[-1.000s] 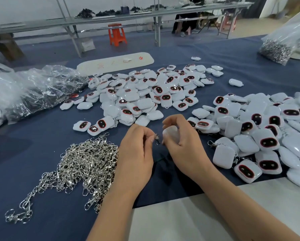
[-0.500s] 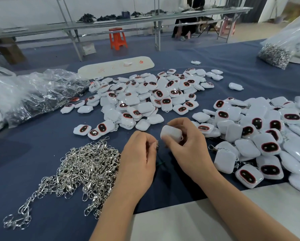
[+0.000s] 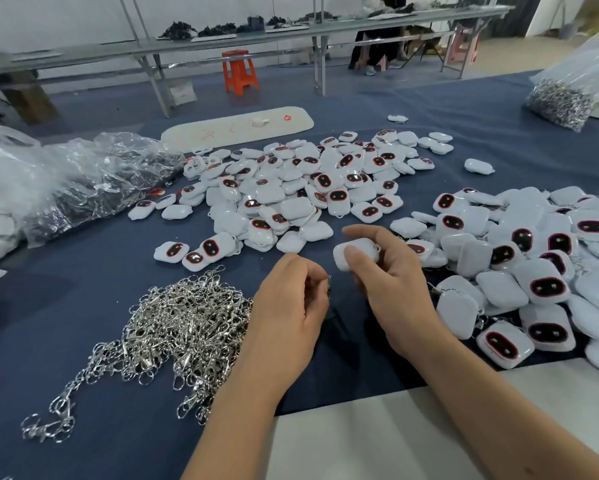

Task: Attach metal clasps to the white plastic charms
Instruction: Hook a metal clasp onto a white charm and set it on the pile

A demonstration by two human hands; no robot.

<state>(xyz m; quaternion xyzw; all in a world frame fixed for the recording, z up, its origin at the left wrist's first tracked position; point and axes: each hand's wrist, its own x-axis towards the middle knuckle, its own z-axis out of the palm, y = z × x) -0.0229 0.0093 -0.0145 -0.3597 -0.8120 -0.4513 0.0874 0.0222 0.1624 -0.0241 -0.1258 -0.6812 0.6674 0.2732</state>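
My right hand (image 3: 391,282) grips a white plastic charm (image 3: 357,252) between thumb and fingers, just above the blue cloth. My left hand (image 3: 291,303) pinches a small metal clasp (image 3: 328,287) at its fingertips, a short gap left of the charm. A heap of silver metal clasps (image 3: 183,327) lies left of my left hand. A pile of white charms with dark red-rimmed faces (image 3: 298,192) spreads across the middle. Another pile of charms (image 3: 533,268), some with clasps on them, lies at the right.
Clear plastic bags (image 3: 69,181) lie at the far left. A bag of metal clasps (image 3: 561,98) sits at the back right. A white oblong board (image 3: 237,128) lies behind the charms. A white sheet (image 3: 377,441) covers the near edge. Long benches and an orange stool (image 3: 239,71) stand beyond.
My right hand has lifted and turned the charm, carrying it slightly up and right. The gap between the charm and the clasp in my left hand has widened.
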